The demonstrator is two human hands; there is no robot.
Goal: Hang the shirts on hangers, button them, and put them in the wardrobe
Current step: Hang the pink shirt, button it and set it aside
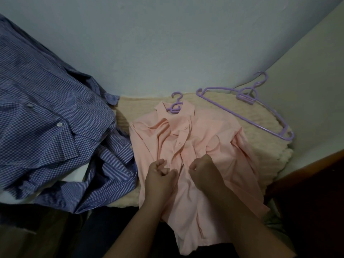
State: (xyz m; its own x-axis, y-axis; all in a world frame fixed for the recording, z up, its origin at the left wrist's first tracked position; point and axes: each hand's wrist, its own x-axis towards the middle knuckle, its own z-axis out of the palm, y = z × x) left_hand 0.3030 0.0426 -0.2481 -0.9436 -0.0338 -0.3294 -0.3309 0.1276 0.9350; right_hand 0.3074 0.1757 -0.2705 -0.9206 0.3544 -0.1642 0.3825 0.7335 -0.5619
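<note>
While the pink shirt (195,149) lies at centre on its purple hanger (176,105) | left hand (160,175) and right hand (202,171) pinch its front placket | blue shirts (55,127) at left | spare hanger (247,108) upper right

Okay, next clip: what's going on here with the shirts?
A person is buttoning a pink shirt that lies on a cream blanket, already on a purple hanger whose hook shows above the collar. The left hand and right hand pinch the front placket about halfway down; the upper buttons look done. A spare purple hanger lies to the right. Two blue shirts, a checked one and a striped one, wait in a heap on the left.
</note>
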